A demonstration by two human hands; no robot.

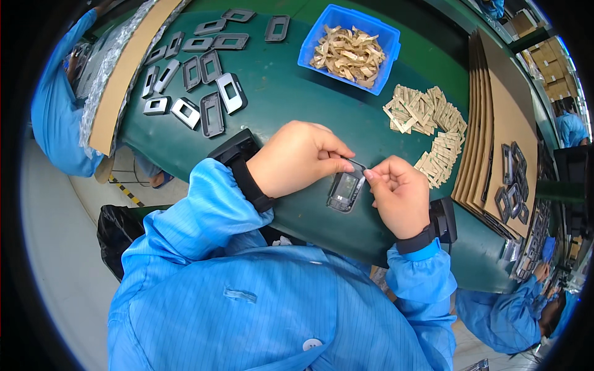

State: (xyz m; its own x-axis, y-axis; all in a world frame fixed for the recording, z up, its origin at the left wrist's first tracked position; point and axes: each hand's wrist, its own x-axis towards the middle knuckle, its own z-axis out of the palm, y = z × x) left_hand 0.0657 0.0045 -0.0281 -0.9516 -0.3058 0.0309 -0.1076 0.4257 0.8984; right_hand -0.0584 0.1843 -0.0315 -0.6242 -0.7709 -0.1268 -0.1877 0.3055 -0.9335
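Note:
In front of my body is a small dark plastic housing (345, 190) with a rectangular window, its near end close to the green tabletop. My left hand (303, 154) comes from the left, thumb and forefinger pinched at the housing's far end. At the far right corner of the same housing, my right hand (399, 195) is closed, its thumb and forefinger pinched together. Between the two pinches a thin dark edge shows; whether it is part of the housing or a separate strip I cannot tell. Both wrists wear black bands with box-shaped devices.
Several grey and black frames (212, 114) lie at the far left of the green table (278, 99). A blue bin (356, 83) holds tan paper strips. Small tan strips (442, 154) are piled right of my hands. Cardboard sheets (495, 123) stand at the right. Co-workers sit at both sides.

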